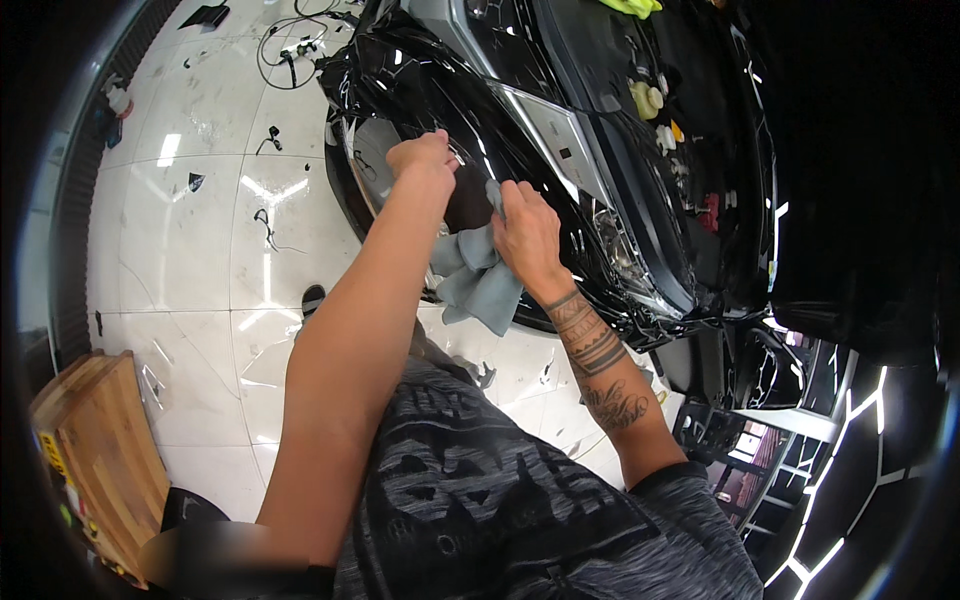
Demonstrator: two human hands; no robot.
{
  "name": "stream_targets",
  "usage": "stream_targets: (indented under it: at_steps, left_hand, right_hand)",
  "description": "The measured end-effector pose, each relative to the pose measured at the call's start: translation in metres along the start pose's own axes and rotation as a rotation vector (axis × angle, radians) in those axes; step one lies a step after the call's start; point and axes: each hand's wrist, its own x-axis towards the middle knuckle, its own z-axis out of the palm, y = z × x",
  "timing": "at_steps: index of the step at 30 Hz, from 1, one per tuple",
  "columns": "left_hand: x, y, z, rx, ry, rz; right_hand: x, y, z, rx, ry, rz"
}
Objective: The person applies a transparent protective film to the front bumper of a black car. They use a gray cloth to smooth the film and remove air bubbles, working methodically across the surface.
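Note:
A glossy black car [500, 150] stands in front of me, and both my hands are at its fender beside the wheel arch. My right hand [528, 235] is closed round a grey cloth [478, 290], which hangs in loose folds below the fingers. A bit of the cloth sticks up past the thumb. To the left and farther out, my left hand [425, 158] has its fingers curled together near the fender's edge. What they pinch, if anything, is hidden. Right of my right hand lies the car's headlight [620, 250].
Tools and small items, including a yellow piece [647, 100], lie on the car's far side. Black scraps and a coiled cable [290, 55] are on the white tiled floor [190, 250]. A wooden-topped stand [110, 430] is at the lower left, and a spray bottle [118, 100] at the far left.

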Motion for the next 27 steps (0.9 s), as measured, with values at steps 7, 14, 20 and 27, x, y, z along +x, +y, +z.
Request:
stream_targets:
  at_steps: [7, 14, 20, 27]
  left_hand:
    - [0.009, 0.013, -0.036, 0.103, -0.394, -0.028]
    - [0.0, 0.014, -0.043, 0.174, -0.396, 0.014]
    - [0.001, 0.015, -0.049, 0.175, -0.441, 0.03]
    - [0.002, 0.011, -0.036, 0.073, -0.274, 0.182]
  right_hand:
    - [-0.001, 0.014, 0.008, 0.149, 0.079, 0.08]
    - [0.037, -0.01, 0.023, 0.01, 0.028, -0.032]
    - [0.039, -0.006, 0.027, 0.104, 0.096, -0.036]
    - [0.077, -0.032, 0.039, -0.145, -0.105, -0.079]
